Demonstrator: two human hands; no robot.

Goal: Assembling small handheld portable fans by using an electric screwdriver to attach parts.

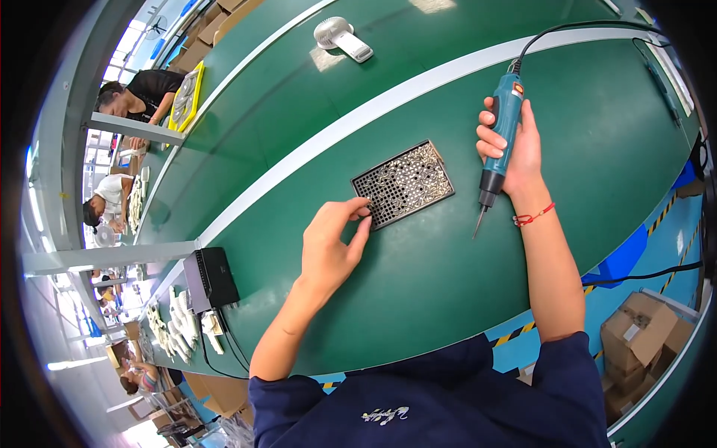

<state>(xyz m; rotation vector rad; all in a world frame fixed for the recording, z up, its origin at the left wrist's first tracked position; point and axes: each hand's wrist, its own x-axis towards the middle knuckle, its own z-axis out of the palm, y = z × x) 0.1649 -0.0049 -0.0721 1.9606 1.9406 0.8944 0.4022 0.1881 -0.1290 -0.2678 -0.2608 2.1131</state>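
My right hand (529, 153) is wrapped round a teal and black electric screwdriver (507, 119), held upright with its thin bit slanting down over the table. A black cord runs from its top. At the near left corner of a dark rectangular screw tray (386, 219), the thumb and forefinger of my left hand (332, 235) come together in a pinch. Anything between those fingertips is too small to make out. The tray is a grid of holes, with many small metal screws (426, 173) gathered toward its right side.
The tray lies on a green table (418, 291) crossed by a white strip. A white handheld fan (343, 39) lies beyond. On the left are a black box (216, 276) with cables and pale parts (181, 325). Another screwdriver (659, 82) hangs at right. Co-workers sit far left.
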